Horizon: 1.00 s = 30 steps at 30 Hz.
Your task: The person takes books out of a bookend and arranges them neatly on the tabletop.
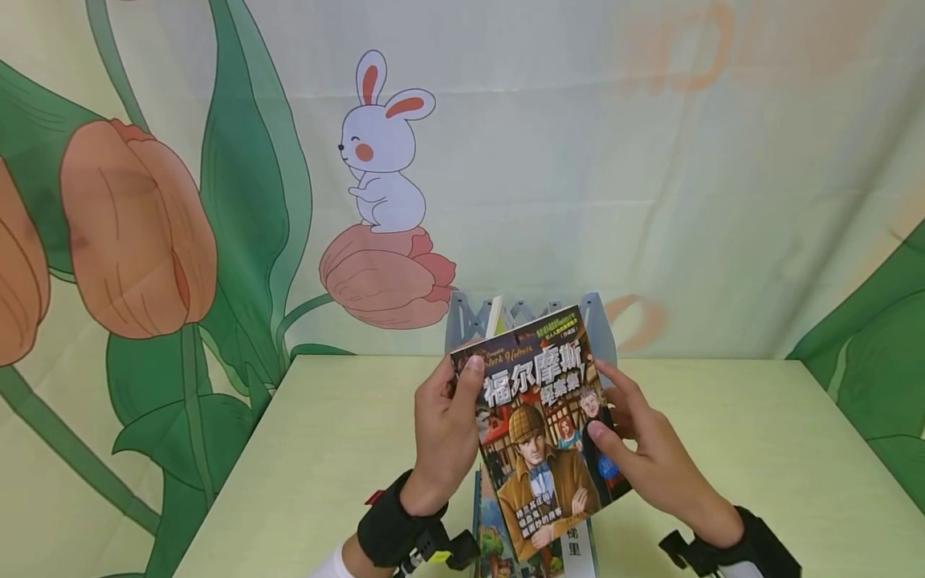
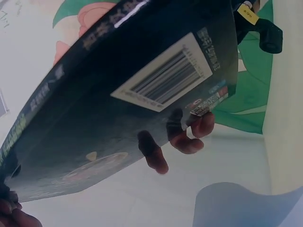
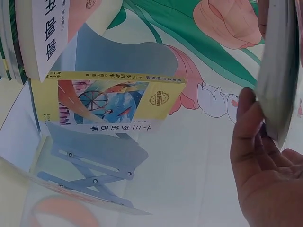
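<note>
Both hands hold up a Sherlock Holmes paperback [image 1: 538, 437], tilted, its front cover towards the head camera. My left hand [image 1: 448, 433] grips its upper left edge, thumb on the cover. At the right edge, my right hand [image 1: 654, 457] has its thumb on the front and its fingers behind. The dark back cover with a barcode [image 2: 170, 73] shows in the left wrist view. In the right wrist view, the pages' edge [image 3: 279, 71] lies between the right hand's thumb and fingers. Beneath the paperback, partly hidden, are other books [image 1: 578, 554] near the table's front.
A blue-grey expanding book rack [image 1: 598, 321] stands at the table's back edge, partly covered by the paperback. In it stands a yellow book [image 3: 161, 101]. More books [image 3: 40, 38] show at upper left in the right wrist view. A printed curtain [image 1: 542, 160] hangs behind the table [image 1: 325, 466].
</note>
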Available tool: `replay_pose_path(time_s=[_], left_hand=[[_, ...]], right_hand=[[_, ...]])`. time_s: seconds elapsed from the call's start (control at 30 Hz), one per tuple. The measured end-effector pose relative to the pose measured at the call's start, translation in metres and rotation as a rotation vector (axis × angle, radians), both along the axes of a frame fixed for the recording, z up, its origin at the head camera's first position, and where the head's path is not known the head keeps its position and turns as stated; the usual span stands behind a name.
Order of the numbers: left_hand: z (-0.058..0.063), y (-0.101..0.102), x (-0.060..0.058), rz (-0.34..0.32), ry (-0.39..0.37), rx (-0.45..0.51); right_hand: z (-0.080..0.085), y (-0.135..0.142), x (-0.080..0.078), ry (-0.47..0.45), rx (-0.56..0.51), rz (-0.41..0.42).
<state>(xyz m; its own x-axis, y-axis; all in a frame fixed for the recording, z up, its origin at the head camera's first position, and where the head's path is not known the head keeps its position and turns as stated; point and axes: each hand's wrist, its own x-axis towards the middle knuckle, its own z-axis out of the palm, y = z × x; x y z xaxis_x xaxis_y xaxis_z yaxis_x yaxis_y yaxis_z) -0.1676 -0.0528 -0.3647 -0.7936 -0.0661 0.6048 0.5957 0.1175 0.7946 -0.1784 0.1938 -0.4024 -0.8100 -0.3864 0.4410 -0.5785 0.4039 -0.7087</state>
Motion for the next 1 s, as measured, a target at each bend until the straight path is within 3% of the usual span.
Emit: replay_pose_path(time_s=[0.13,0.37,0.6,1.0], left_hand=[[0.004,0.001,0.004,-0.009,-0.112,0.032],[-0.002,0.001,0.004,-0.035,-0.155,0.087],[-0.008,0.002,0.001,-0.111,-0.222,0.16],[-0.014,0.001,-0.001,-0.117,-0.29,0.205]], right_hand=[[0.001,0.0,0.0,-0.023,-0.072,0.038],[0.001,-0.001,0.002,-0.11,-0.126,0.034],[-0.004,-0.002,0.001,-0.056,-0.126,0.009],[-0.007,-0.005,0.004,0.005,-0.188,-0.054]])
